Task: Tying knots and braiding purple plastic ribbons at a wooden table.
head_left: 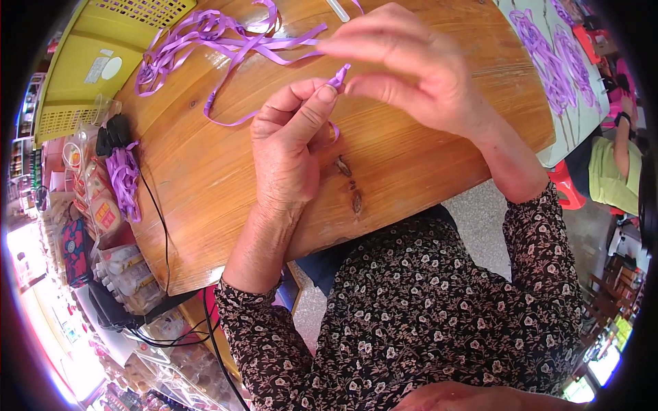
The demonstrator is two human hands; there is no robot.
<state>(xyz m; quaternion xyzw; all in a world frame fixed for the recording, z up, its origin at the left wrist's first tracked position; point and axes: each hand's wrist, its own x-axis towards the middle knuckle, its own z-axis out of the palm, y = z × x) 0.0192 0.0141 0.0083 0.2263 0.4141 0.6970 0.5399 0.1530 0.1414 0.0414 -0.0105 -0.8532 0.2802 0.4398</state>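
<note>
In the head view, a person in a dark floral top (439, 308) works at a wooden table (411, 164), the left hand (288, 144) pinching a purple ribbon (340, 75) between thumb and forefinger, above the tabletop, its tip poking out beyond the thumb. The right hand (425, 75) is raised beside it with thumb and fingers spread wide; its thumb tip sits just beside the ribbon, though whether the two touch cannot be told. A loop of ribbon shows below the left hand, and a purple strand runs behind that hand from a loose heap of ribbon (205, 40) on the far left of the table. Next to the heap stands a yellow crate (82, 82). At the table's left edge, a second purple bundle (124, 179) hangs below a black object (115, 135), near a thin black cable (156, 216). To the right, more purple ribbons (545, 65) lie on a white surface (510, 7), near a red stool (566, 186) and another person in a yellow-green top (612, 179).
</note>
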